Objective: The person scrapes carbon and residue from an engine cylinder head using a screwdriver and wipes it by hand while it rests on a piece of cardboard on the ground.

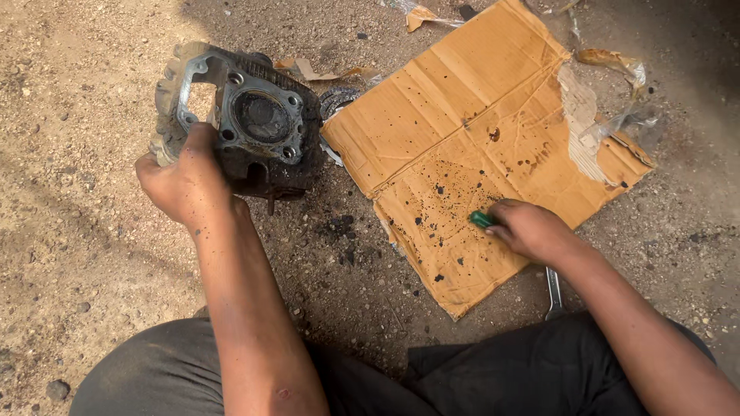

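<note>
Greasy metal engine part (pixel 254 123) is gripped by the left hand (pixel 189 181) above gravel ground (pixel 69 254). Green-handled tool (pixel 483 220) is clasped by the right hand (pixel 528 229) on oil-spotted cardboard (pixel 462 123).

Dull, grimy cast-metal engine cylinder (pixel 247 123), rough and oil-blackened. Matt brown cardboard (pixel 478 131), creased, oil-spotted, with torn glossy tape. Smooth green plastic handle (pixel 482 219). Shiny metal wrench (pixel 553 293). Gritty sandy ground (pixel 69 231).
</note>
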